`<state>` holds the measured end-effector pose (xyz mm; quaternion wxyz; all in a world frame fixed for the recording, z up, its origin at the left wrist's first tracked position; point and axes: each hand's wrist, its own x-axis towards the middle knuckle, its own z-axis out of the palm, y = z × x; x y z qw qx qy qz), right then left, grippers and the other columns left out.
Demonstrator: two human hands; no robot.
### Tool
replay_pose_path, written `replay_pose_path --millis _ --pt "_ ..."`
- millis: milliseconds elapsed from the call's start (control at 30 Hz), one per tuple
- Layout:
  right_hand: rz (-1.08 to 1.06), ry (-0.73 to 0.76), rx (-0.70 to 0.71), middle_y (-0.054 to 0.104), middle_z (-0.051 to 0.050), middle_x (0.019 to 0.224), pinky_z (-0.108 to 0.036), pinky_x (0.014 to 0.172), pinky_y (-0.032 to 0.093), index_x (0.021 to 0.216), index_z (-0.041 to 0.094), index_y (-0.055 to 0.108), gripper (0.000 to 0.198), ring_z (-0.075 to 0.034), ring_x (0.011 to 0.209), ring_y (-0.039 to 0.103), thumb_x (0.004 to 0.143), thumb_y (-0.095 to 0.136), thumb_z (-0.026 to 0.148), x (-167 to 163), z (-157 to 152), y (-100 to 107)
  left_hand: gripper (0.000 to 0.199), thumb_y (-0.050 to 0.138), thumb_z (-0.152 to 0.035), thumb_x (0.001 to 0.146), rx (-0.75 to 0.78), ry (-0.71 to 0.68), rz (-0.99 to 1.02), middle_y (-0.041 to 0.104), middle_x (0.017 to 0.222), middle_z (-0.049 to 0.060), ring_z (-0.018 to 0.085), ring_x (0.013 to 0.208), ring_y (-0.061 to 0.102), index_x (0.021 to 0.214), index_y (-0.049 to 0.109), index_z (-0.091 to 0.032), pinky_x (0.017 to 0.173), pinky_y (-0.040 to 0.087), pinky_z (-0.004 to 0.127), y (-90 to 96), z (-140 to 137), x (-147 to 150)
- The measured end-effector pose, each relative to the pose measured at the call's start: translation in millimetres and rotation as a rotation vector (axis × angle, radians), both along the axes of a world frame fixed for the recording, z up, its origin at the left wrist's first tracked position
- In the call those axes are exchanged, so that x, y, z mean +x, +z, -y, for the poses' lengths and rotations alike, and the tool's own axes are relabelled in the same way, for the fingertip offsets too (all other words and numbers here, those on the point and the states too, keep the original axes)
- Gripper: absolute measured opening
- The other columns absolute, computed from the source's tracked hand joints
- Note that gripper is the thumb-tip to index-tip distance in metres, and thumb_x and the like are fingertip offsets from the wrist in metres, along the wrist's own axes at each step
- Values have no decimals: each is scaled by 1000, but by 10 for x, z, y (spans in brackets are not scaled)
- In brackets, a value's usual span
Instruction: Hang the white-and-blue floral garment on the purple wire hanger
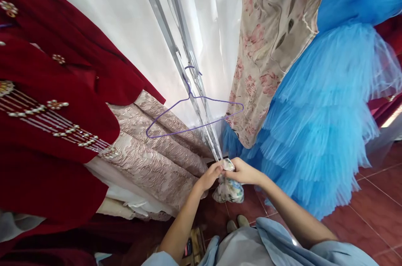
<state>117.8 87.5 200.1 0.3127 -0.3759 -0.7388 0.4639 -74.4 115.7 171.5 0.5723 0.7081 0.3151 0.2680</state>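
Low in the middle of the head view, my left hand [210, 177] and my right hand [244, 172] come together on a bunched floral cloth [230, 191], white with blue and green marks. The fingers of both hands are closed on its upper part, and the rest hangs below them. What kind of cloth piece it is cannot be made out. Above my hands, a bare purple wire hanger [194, 97] hangs by its hook near grey metal poles [180, 54].
Dark red garments with beaded trim [63, 86] and a pale pink textured skirt [157, 165] hang on the left. To the right are a beige floral garment [251, 69] and a ruffled blue tulle dress [317, 123]. White drapery [103, 2] covers the back; the floor [373, 199] has reddish tiles.
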Motion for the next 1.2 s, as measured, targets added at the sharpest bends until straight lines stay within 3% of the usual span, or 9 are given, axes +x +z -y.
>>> replay_pose_path --millis 100,233,333,600,733,833,933,1033,1200 --pt "105 -58 63 42 5 60 -21 51 28 65 16 49 13 -8 57 35 73 58 22 438 -82 269 50 62 -57 86 -97 49 -111 72 104 10 26 98 64 105 71 -13 88 50 35 -186 132 -39" --pt "130 -261 173 39 5 56 -22 49 25 61 17 48 11 -9 54 33 66 54 25 863 -392 465 18 57 -28 85 160 356 -282 68 85 2 19 82 60 91 67 -15 78 46 27 -165 188 -175" --pt "36 -400 265 37 4 55 -23 50 24 58 18 47 14 -9 53 32 65 51 29 1055 -683 548 15 54 -17 78 269 510 -353 64 79 0 17 78 58 87 65 -16 74 43 25 -66 240 -298" --pt "-314 -637 450 36 3 52 -26 51 27 53 22 42 19 -12 54 33 66 54 30 1343 -1741 889 26 63 -41 87 144 518 -183 62 78 1 16 74 56 86 63 -15 67 42 23 367 565 -255" --pt "-436 -674 302 36 3 51 -25 52 34 55 23 39 22 -13 54 36 70 53 32 1186 -2286 1067 33 67 -46 86 -47 416 99 64 88 3 17 82 60 96 62 -15 71 47 24 489 635 127" --pt "-470 -475 53 39 3 50 -26 49 37 58 22 44 20 -14 50 40 69 56 35 985 -2427 1157 43 69 -42 86 -127 354 197 67 115 7 23 110 60 120 62 -17 95 48 30 482 658 197" --pt "-462 -246 -183 49 2 51 -26 48 39 62 19 53 20 -13 47 45 66 65 34 893 -2339 1176 63 83 -41 69 -306 418 245 68 122 10 29 114 62 124 64 -16 98 50 37 379 686 -80" --pt "-432 -183 -306 62 -1 60 -27 54 47 71 16 63 15 -15 52 57 67 71 28 952 -2174 1153 69 90 -40 50 -461 669 317 72 113 11 32 105 66 112 70 -17 86 55 38 251 688 -523" --pt "-261 -100 -471 72 -9 69 -38 67 59 78 15 70 15 -26 69 71 74 76 28 1056 -1984 1145 47 87 -29 46 -346 946 340 73 100 7 25 90 69 88 69 -17 75 56 32 403 446 -1119"
